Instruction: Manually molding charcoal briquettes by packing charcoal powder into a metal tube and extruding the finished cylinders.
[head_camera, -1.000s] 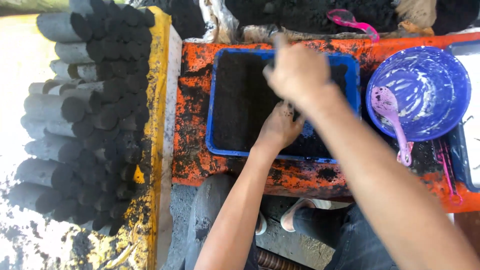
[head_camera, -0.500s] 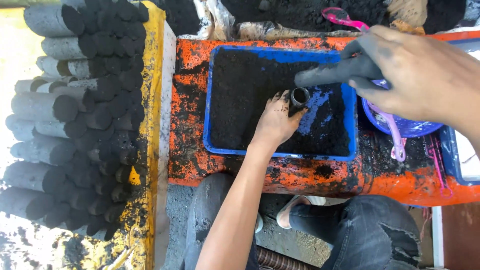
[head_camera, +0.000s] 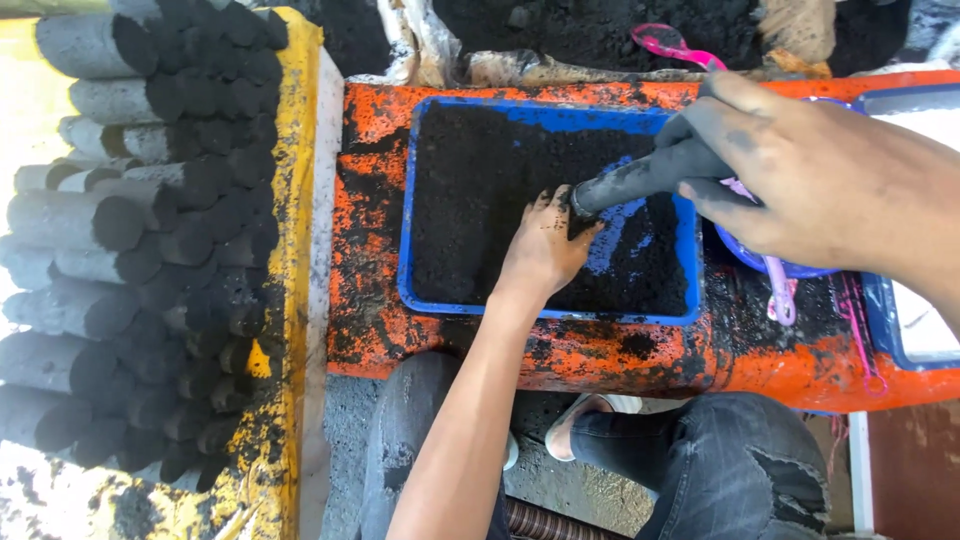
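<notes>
Your right hand now grips the grey tube tilted low over the blue tray, where a moment ago it was higher and nearer the tray's right edge. Your left hand has stayed on the black powder, fingers half curled at the tube's open mouth, so the filling looks underway. Finished black cylinders lie stacked past the orange bench's left edge.
</notes>
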